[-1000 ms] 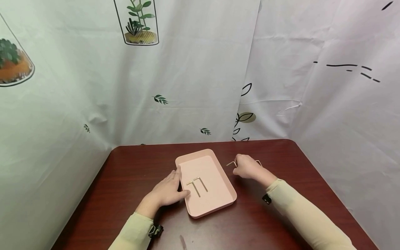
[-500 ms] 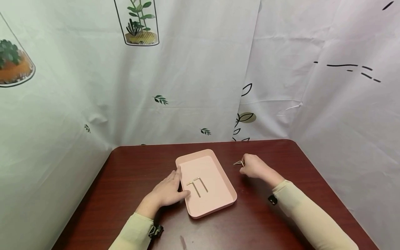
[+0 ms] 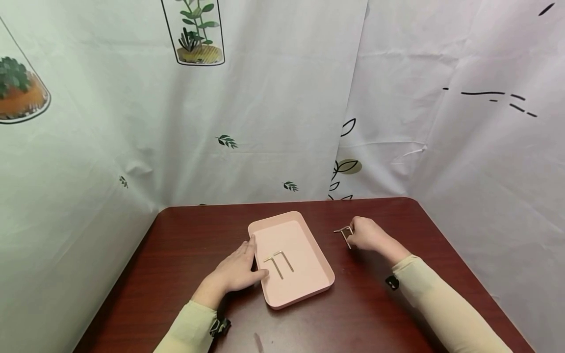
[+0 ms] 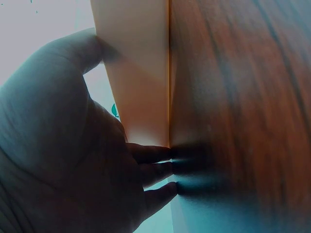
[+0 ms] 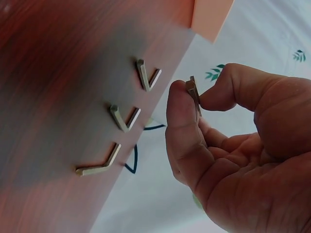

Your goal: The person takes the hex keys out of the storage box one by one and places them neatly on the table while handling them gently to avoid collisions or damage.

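My right hand [image 3: 368,235] pinches a brass-coloured hex key [image 5: 191,88] between thumb and forefinger, seen nearly end-on in the right wrist view. On the table beyond lie three more L-shaped hex keys [image 5: 147,80]. One hex key [image 3: 346,239] shows beside my right fingertips in the head view; the hand hides others there. A pink tray [image 3: 304,289] stands at the middle, with two hex keys [image 3: 284,261] lying side by side inside it. My left hand [image 3: 236,268] rests against the tray's left side, thumb over the rim and straight fingers along the outside.
A dark red-brown wooden table [image 3: 198,235] with rounded far corners carries everything. White printed curtains [image 3: 273,98] hang close behind it and along both sides. A streak-like mark [image 3: 258,341] shows near the front of the table.
My right hand has moved to the right, away from the tray, with the pinched hex key. A hex key on the table has come into view beside its fingers. The left hand stays still.
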